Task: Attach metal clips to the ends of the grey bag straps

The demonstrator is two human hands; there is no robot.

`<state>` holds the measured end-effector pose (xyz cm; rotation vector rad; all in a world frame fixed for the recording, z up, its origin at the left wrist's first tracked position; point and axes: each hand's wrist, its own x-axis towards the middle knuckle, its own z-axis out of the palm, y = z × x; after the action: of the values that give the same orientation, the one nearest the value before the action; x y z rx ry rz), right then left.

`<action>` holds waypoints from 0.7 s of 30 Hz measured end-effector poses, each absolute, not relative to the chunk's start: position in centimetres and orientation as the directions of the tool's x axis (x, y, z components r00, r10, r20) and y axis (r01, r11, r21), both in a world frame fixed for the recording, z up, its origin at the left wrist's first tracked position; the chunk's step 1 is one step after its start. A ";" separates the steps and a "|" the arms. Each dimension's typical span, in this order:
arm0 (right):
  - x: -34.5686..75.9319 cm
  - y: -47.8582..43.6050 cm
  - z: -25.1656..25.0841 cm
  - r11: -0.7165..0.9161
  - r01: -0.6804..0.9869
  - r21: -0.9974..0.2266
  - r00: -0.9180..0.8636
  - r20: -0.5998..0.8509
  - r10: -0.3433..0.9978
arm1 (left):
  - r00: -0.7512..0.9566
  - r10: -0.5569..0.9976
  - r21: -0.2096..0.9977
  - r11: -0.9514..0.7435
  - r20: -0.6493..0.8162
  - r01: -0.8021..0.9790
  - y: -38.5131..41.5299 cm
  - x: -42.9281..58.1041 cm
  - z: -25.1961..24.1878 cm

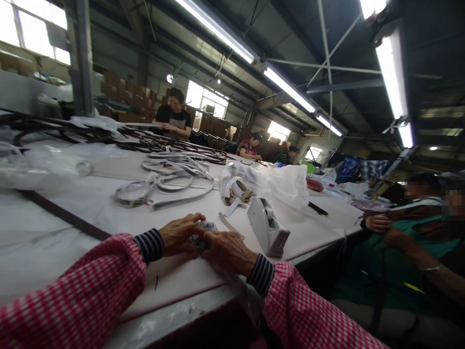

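Note:
My left hand and my right hand meet near the front edge of a long white table. Both have their fingers curled around a small grey crumpled item pinched between them; I cannot make out what it is. My sleeves are red-and-white checked with dark striped cuffs. A white tape dispenser stands just to the right of my right hand. A beige strip lies on the table just beyond my fingers.
Pale looped straps lie in the table's middle, dark straps farther back. A white plastic bag with bundled straps sits beyond the dispenser. A person in green sits at right; other workers sit along the far side.

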<state>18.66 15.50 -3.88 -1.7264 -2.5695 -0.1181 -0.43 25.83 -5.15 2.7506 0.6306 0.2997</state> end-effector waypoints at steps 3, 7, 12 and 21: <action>20.1 15.1 -2.6 0.388 0.921 0.032 -0.389 0.022 0.921 | 0.893 0.410 0.341 -0.879 0.183 0.334 26.2 -0.5 -5.6; 21.0 15.7 -2.0 0.433 0.891 0.140 -0.439 0.018 0.898 | 0.905 0.368 0.343 -0.895 0.211 0.284 26.9 -1.0 -5.6; 19.8 16.8 -4.1 0.447 0.865 0.229 -0.476 0.090 0.875 | 0.910 0.362 0.242 -0.919 0.204 0.311 27.4 -1.4 -5.2; 20.4 16.1 -3.2 0.440 0.896 0.055 -0.443 0.095 0.891 | 0.920 0.260 0.224 -0.954 0.293 0.199 26.4 0.4 -5.6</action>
<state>20.43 16.08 -3.21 -1.6291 -2.6217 -0.1504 0.45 26.37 -5.56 2.8909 0.3486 0.4801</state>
